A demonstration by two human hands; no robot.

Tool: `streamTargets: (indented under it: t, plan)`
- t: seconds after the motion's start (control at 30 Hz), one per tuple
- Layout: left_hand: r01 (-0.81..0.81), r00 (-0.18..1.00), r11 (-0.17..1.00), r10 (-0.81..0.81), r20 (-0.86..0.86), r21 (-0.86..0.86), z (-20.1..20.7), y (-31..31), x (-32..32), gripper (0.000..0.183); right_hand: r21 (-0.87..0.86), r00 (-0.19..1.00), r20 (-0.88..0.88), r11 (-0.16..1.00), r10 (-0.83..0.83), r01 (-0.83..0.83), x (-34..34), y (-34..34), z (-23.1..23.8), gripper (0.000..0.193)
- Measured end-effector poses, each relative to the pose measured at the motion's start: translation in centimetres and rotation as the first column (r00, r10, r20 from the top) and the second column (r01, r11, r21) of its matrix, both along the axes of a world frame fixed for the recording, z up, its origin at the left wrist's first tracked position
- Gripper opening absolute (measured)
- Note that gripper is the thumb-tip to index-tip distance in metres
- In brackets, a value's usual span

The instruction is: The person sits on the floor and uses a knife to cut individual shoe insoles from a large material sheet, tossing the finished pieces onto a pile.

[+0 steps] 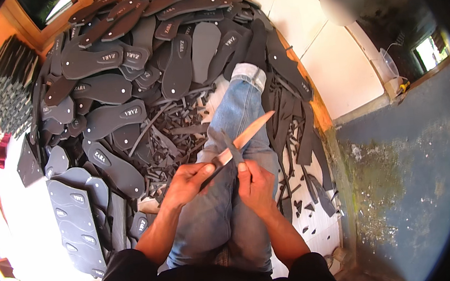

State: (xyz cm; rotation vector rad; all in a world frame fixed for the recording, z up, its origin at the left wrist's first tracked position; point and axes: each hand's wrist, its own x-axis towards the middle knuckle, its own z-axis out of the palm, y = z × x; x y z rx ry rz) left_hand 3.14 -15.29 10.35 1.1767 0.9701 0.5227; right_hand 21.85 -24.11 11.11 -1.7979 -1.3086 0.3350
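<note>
Counted from the head view

Two hands, left hand (185,181) and right hand (255,186); one long blade (246,137); one dark rubber strip (232,148); dozens of grey shoe soles (112,119), uncountable.

We see no packages, signs or screens. Small pale oval logo labels mark the dark shoe soles (106,89) piled ahead

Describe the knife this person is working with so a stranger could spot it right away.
Start at the outstretched leg in blue jeans beside the heap of dark shoe soles. Above the thigh, the left hand and right hand meet; the knife slants up from them. Its long pale blade is the only light thing among black rubber.
</note>
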Motion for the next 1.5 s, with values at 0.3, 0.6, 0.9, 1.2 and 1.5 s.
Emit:
streamTargets:
  t: [0.3,0.6,0.9,1.2,1.5]
  plan:
    - [-0.188,0.924,0.780,0.347,-0.162,0.596,-1.4,0.1,-1.8,0.029,-0.227,0.503,-0.860,0.947,-0.086,-0.226,2.6,-0.8,1.1,0.028]
    - [-0.220,0.975,0.972,0.221,0.004,0.076,0.5,-0.2,-3.5,0.023,-0.286,0.984,-0.163,0.958,-0.075,0.026,0.9,-0.9,-0.2,0.026]
    - [-0.150,0.988,0.988,0.152,0.039,-0.040,-0.3,-1.7,-1.1,0.029,-0.014,0.966,-0.260,1.000,-0.013,0.010,-0.7,-1.7,0.1,0.027]
    - [-0.167,0.936,0.764,0.322,-0.145,0.623,-1.8,-2.6,0.1,0.025,-0.291,0.584,-0.798,0.943,-0.146,-0.162,0.0,-1.9,-0.3,0.028]
    - [-0.185,0.981,0.978,0.190,0.045,-0.101,0.7,-0.7,-3.2,0.025,-0.018,0.985,0.141,0.994,-0.100,0.103,-0.4,-1.3,-0.7,0.020]
